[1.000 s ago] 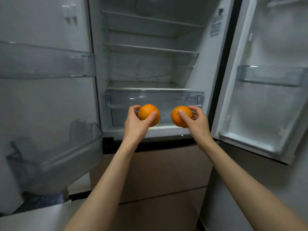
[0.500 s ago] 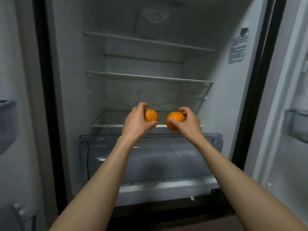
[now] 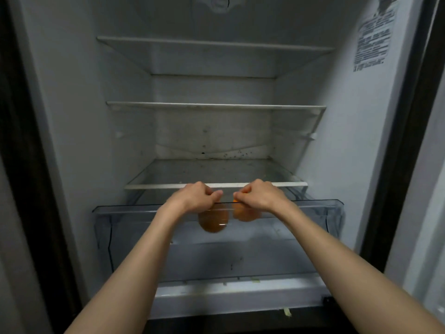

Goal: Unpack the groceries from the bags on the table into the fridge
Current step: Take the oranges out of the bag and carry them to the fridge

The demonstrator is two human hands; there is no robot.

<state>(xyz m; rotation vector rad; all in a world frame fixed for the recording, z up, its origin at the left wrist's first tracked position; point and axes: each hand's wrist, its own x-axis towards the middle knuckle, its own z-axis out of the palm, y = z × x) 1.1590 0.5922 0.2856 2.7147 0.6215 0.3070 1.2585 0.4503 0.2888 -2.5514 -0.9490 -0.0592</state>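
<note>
Both hands reach into the open fridge (image 3: 84,116), side by side above the front rim of the clear crisper drawer (image 3: 144,244), which stands pulled out under the lowest glass shelf (image 3: 212,172). The left hand (image 3: 192,197) has a closed grip, fingers curled over the left orange (image 3: 213,221), which hangs below the drawer's rim and shows dimly through the clear front wall. The right hand (image 3: 261,197) also grips, curled over the right orange (image 3: 245,214), likewise seen through the plastic. The two oranges sit just beside each other, near the middle of the drawer's width, with open room to either side. The hands lie between the shelf's white front edge and the drawer's rim. Two more shelves above stand bare.
</note>
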